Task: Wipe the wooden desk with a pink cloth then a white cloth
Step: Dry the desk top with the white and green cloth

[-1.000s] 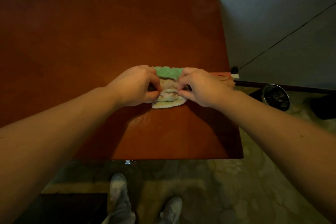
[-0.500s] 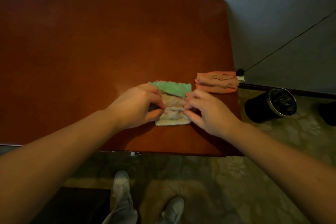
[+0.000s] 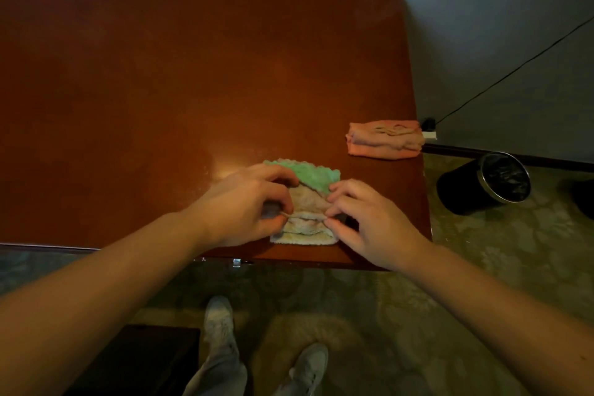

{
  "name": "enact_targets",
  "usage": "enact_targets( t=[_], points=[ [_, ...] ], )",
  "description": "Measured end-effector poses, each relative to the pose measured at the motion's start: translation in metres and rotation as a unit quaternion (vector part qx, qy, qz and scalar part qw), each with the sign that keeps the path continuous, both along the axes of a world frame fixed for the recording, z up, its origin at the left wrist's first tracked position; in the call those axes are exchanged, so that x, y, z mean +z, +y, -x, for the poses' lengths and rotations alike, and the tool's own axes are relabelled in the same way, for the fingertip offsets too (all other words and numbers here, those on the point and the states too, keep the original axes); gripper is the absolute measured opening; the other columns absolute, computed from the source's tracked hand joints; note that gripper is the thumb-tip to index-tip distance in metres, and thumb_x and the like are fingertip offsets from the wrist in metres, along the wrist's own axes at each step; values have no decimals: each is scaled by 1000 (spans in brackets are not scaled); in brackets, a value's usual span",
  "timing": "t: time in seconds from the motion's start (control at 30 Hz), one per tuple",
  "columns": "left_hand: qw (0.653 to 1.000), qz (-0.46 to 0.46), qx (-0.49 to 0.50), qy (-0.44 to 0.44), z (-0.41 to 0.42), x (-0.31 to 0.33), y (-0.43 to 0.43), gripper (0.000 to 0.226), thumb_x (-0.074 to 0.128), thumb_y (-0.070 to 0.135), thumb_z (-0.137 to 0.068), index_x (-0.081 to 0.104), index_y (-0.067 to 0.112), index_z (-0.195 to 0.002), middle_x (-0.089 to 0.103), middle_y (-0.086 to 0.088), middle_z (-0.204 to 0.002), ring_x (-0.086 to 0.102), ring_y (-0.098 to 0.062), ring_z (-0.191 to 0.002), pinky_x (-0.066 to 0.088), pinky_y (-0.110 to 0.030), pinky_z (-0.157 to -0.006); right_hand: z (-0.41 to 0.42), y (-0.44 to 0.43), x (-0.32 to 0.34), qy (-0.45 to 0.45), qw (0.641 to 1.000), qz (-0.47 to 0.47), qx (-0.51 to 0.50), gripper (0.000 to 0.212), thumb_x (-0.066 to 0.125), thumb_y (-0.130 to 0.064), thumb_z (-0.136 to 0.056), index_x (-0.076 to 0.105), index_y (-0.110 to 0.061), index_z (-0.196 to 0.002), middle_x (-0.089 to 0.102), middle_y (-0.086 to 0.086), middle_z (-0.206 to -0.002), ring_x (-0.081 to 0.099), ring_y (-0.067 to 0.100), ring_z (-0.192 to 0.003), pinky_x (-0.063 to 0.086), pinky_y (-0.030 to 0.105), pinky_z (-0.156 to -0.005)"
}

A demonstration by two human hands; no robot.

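Note:
A folded whitish cloth [image 3: 305,219] with a green edge lies near the front right of the wooden desk [image 3: 160,74]. My left hand [image 3: 244,206] pinches its left side between thumb and fingers. My right hand [image 3: 369,222] pinches its right side the same way. The cloth stays bunched in folds between both hands. A folded pink cloth [image 3: 384,138] rests by itself at the desk's right edge, farther back, apart from both hands.
A black waste bin [image 3: 485,182] stands on the patterned carpet to the right of the desk. A power strip [image 3: 429,132] and a cable run along the wall behind it. My shoes [image 3: 221,321] stand below the desk's front edge, beside a dark block [image 3: 135,360].
The view has shifted, so the cloth and both hands sit closer to the desk's front edge. The pink cloth has come fully into sight. Both hands keep pinching the cloth.

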State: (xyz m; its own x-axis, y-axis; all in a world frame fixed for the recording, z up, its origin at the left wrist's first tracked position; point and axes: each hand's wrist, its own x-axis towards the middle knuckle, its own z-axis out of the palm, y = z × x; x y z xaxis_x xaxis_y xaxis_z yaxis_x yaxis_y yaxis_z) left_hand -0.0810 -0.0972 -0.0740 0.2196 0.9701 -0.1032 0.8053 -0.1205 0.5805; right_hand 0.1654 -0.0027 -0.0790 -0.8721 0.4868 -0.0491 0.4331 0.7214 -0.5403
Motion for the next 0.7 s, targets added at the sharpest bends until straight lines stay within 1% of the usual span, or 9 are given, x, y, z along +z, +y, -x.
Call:
enact_targets(
  t=[0.07, 0.1, 0.2, 0.23, 0.3, 0.4, 0.53, 0.6, 0.7],
  points=[
    [1000, 0, -7, 3, -1, 0, 0, 13, 68, 39, -87, 69, 34, -99, 45, 15, -143, 40, -5, -129, 42, -28, -104, 1, 5, 3, -7, 999, -23, 21, 14, 65, -30, -93, 70, -18, -98, 56, -3, -118, 48, 10, -120, 50, 31, -92],
    [1000, 1, -11, 7, -1, 0, 1, 13, 68, 39, -87, 69, 35, -99, 45, 15, -144, 40, -5, -129, 41, -29, -104, 2, 7, 4, -12, 998, -44, 39, 17, 65, -31, -93, 71, -17, -101, 55, -1, -121, 47, 12, -122, 49, 32, -96],
    [1000, 4, -17, 13, -2, -1, 2, 14, 67, 39, -87, 67, 35, -100, 44, 16, -146, 38, -5, -129, 40, -30, -105, 4, 8, 5, -26, 989, -103, 100, 32, 62, -29, -95, 66, -15, -124, 52, 3, -138, 42, 20, -134, 39, 31, -110],
    [1000, 2, -16, 11, -2, -1, 1, 15, 67, 39, -87, 66, 35, -101, 43, 16, -147, 37, -6, -129, 39, -31, -106, 3, 7, 4, -32, 987, -109, 111, 37, 60, -28, -97, 63, -15, -131, 51, 4, -142, 42, 21, -136, 37, 33, -113],
    [1000, 5, -13, 7, -3, 1, -4, 18, 66, 43, -89, 66, 35, -106, 43, 17, -148, 36, -6, -130, 38, -30, -105, 1, 7, 1, -40, 988, -98, 110, 41, 55, -30, -99, 59, -17, -138, 51, 2, -146, 42, 18, -139, 36, 36, -116],
    [1000, 15, -10, 6, -5, 3, -12, 22, 66, 48, -88, 68, 37, -108, 44, 21, -147, 35, -3, -131, 37, -27, -104, -6, 0, -3, -43, 993, -69, 86, 42, 51, -36, -101, 58, -21, -139, 50, -2, -149, 39, 13, -142, 33, 34, -118],
    [1000, 23, -8, -12, -7, 3, -19, 16, 69, 45, -86, 74, 38, -100, 47, 25, -143, 37, 0, -129, 35, -23, -103, -15, -12, -8, -35, 995, -46, 87, 42, 44, -40, -101, 58, -25, -138, 48, -7, -150, 34, 8, -145, 22, 22, -120],
    [1000, 22, 5, -9, -7, 3, -12, 16, 70, 44, -86, 74, 37, -99, 49, 24, -141, 39, -1, -127, 39, -26, -102, -9, -3, -10, -17, 995, -50, 81, 41, 46, -38, -101, 62, -23, -135, 51, -5, -147, 38, 10, -143, 26, 24, -119],
    [999, 10, 35, -3, -7, 3, 1, 14, 72, 42, -85, 75, 35, -96, 52, 21, -140, 43, -5, -125, 44, -35, -102, 4, 10, -9, 0, 997, -57, 45, 35, 56, -31, -99, 66, -20, -131, 55, -1, -144, 43, 13, -140, 35, 31, -116]
  ],
)
